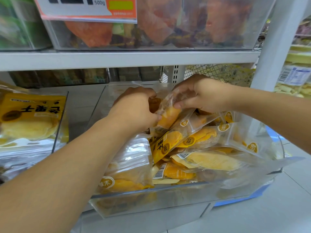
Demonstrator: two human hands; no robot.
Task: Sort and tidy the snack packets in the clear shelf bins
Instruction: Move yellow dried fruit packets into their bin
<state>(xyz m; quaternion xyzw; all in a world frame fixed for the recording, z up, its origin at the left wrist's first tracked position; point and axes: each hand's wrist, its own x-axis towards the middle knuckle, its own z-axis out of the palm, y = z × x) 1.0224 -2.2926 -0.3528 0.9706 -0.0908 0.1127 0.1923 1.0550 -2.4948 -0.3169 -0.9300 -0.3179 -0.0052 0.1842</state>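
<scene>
At the left edge of the frame, a large yellow packet (30, 118) is lying in a neighbouring clear bin (61, 118). In the centre, the left hand (134, 110) is curling its fingers round the lower end of a clear mango packet (168, 111), while the right hand (202, 96) is pinching its upper end. Below them, more mango packets (198, 148) are lying heaped in the clear shelf bin (151, 197), filling the lower right.
</scene>
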